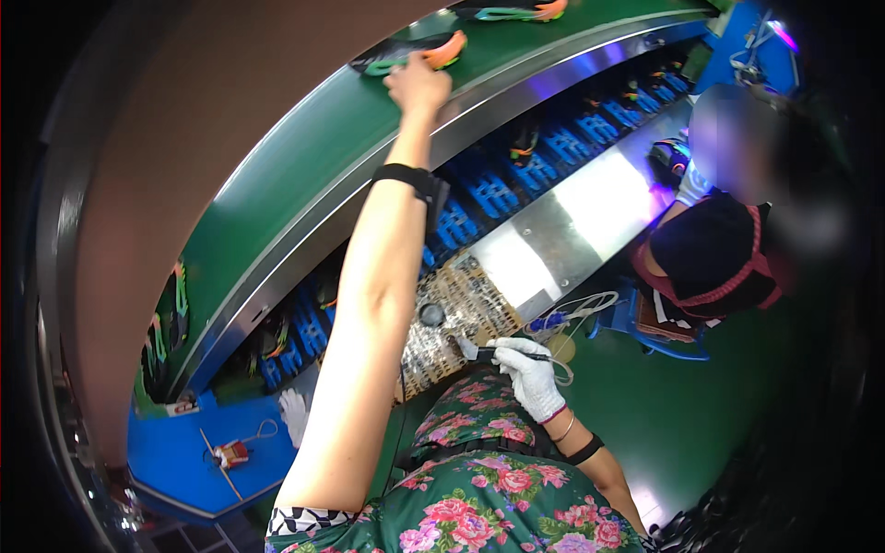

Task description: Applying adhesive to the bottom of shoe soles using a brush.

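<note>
My bare left hand [419, 86] is stretched far forward over the green conveyor belt, its fingers closed on the near edge of a black shoe [406, 55] with an orange and green sole. Close to my lap, my right hand [527, 376], in a white knit glove, is closed around a dark-handled brush [485, 353]. The pale bristle end points left over a worktop [419, 364] covered in crinkled, stained wrapping. On that worktop sits a small round dark container [431, 315].
Another shoe [512, 9] lies farther along the belt; more stand at its left end. Below runs a rack of blue holders [493, 195]. A co-worker [710, 249] sits at right by a metal table [562, 235]. A white glove [294, 417] lies beside a blue table [175, 465].
</note>
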Demonstrator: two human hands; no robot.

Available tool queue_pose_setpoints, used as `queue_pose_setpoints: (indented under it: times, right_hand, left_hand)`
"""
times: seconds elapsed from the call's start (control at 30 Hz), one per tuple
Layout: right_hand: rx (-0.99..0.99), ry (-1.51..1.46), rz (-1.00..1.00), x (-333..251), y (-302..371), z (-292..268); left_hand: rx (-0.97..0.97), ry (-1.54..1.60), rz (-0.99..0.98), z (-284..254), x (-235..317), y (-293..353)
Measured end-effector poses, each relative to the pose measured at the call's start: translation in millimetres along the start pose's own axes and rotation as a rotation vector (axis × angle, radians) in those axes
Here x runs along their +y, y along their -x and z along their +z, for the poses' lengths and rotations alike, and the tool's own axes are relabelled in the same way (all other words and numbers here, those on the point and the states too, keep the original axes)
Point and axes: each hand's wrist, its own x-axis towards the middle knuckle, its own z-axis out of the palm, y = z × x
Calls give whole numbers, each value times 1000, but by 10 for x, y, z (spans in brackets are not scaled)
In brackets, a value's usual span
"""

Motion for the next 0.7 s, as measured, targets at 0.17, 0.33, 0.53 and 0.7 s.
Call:
queue_pose_setpoints:
  times: [0.17,0.33,0.53,0.7]
  right_hand:
    - [-17,37,-45,-81,42,-19]
    - [-128,25,-9,-201,65,6]
    - [-198,27,-24,-342,22,126]
    - [-347,-89,-31,-583,6,388]
  left_hand:
    - [83,380,-127,-285,-603,-229]
    - [21,1001,-338,-1204,-1194,521]
    - [230,900,-262,-2205,-1378,2322]
    - [199,1154,-465,-2068,-1094,3213]
